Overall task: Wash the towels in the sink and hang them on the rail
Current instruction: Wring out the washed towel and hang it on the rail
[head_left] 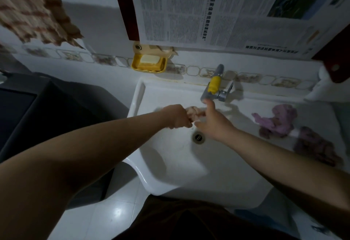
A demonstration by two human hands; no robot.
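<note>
Over the white sink [144, 166], the person's left hand [178, 116] is gripping a small pale pink towel [193, 112] under the tap [213, 86], while the right hand [214, 124] is lying open just beside it, fingers touching the cloth above the drain [198, 137]. Two purple towels [274, 120] are lying on the right ledge. A yellow soap dish [149, 63] is sitting on the far wall, and a striped towel [32, 10] is hanging far left.
</note>
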